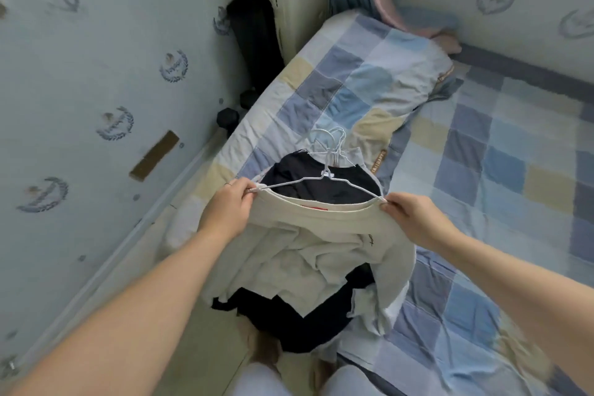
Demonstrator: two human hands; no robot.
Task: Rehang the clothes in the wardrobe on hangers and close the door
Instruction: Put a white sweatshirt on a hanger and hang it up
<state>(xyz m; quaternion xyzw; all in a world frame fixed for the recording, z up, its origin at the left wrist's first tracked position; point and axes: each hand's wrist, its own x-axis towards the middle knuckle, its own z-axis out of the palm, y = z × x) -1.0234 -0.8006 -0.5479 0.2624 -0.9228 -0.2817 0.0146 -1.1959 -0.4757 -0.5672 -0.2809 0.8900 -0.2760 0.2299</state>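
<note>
Two pinches: left hand point(226, 209) & right hand point(414, 219) hold shirt point(305, 244) collar w/ hanger point(326, 174) inside.

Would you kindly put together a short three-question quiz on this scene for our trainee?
1. True or false: the left hand and the right hand each pinch the neckline of the cream shirt.
2. The hanger at that neckline is: A wooden, B white wire, C black plastic.
3. Fill in: the spare hangers lie on the ____.
Key: 1 true; 2 B; 3 bed.
</note>
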